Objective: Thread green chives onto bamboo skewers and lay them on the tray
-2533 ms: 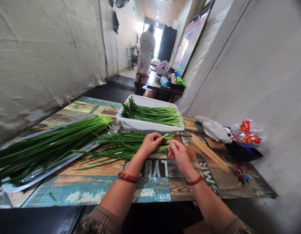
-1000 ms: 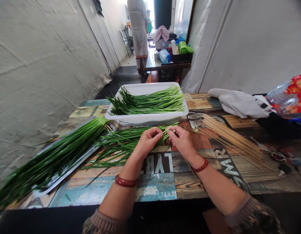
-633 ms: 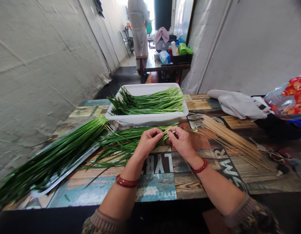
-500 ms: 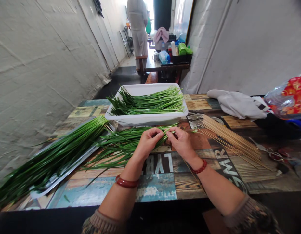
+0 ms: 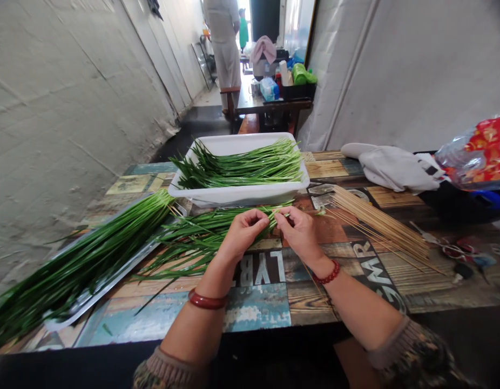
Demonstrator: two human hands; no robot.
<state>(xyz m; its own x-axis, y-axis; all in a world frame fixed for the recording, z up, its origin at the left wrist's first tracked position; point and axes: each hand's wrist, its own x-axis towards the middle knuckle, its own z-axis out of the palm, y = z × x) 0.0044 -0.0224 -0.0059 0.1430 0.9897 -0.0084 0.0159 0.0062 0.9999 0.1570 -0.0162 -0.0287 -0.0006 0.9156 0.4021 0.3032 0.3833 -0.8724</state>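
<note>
Two bare hands come close together above a wood-patterned table [image 5: 258,310], the left hand [image 5: 242,233] and the right hand [image 5: 302,232] each pinching the pale ends of loose greens [image 5: 201,224] between thumb and fingers. Most of that pile lies on the tabletop to the left of the fingertips, just in front of a white tub [image 5: 237,193] holding a layer of cut greens [image 5: 250,166]. Thin sticks [image 5: 379,224] fan out at right, near a pair of scissors [image 5: 428,236]; another stick [image 5: 319,288] shows below the right wrist, though whether the right hand grips it cannot be told. At left, a thick bundle of long greens [image 5: 96,254] rests on a tray [image 5: 100,296], its leafy ends spilling past the edge. A gray cap [image 5: 390,166] and a clear, red-patterned plastic bag [image 5: 482,148] sit at far right. Beyond, a person [image 5: 222,32] in white stands near a second table [image 5: 250,102].
</note>
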